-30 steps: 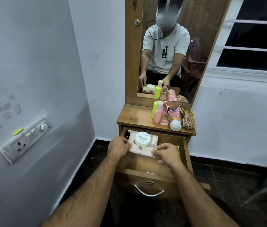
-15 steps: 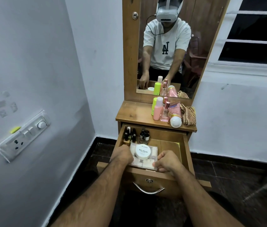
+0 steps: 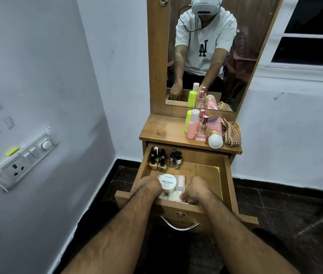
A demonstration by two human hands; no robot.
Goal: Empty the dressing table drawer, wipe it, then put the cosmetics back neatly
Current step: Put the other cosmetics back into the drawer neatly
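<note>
The wooden drawer [image 3: 206, 171] of the dressing table stands pulled out. At its front left lies a clear flat box [image 3: 173, 194] of pale pieces with a round white nail polish remover tub [image 3: 167, 183] on top. My left hand [image 3: 149, 184] grips the box's left edge and my right hand [image 3: 196, 191] grips its right edge, fingers curled. Several small nail polish bottles [image 3: 164, 160] stand in the drawer's back left corner. On the tabletop stand a green bottle, a pink bottle [image 3: 192, 126], perfume bottles [image 3: 202, 128] and a pink tube [image 3: 214, 133].
A checked cloth [image 3: 231, 132] lies on the tabletop's right end. The mirror [image 3: 206, 52] above reflects a person. A wall switchboard [image 3: 24, 158] sits at left, a window [image 3: 311, 36] at right. The drawer's right half shows bare wood.
Both hands have lowered the box with the tub from above the drawer down onto its floor at the front left. The view has tilted down, showing the nail polish bottles behind.
</note>
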